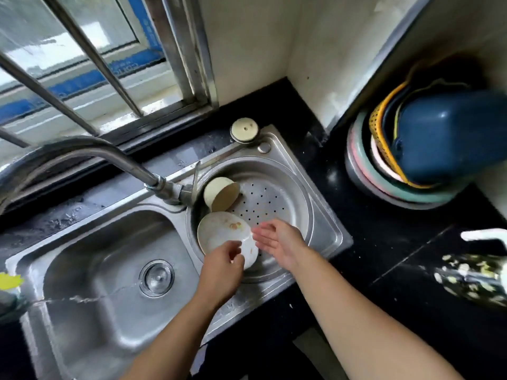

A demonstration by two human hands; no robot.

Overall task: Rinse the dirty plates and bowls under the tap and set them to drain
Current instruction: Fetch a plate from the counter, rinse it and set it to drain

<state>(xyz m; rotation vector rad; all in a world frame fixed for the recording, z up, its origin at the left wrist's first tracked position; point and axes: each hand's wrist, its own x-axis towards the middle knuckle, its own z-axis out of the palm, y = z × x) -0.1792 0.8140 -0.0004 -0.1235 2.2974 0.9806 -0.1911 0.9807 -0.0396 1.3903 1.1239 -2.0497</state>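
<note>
Pinching plate [219,237] rim with left hand [223,266] at frame centre, holding right hand [279,242] flat, empty, just beside. Probably stiff, light, slippery, breakable; best gripped at opposite rims.

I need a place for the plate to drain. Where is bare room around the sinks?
The perforated tray is bare at its far right, between the beige bowl and the right hand. The large basin is bare around its drain strainer. Crowded: the tray's near left, where the left hand holds the dirty plate.
</note>
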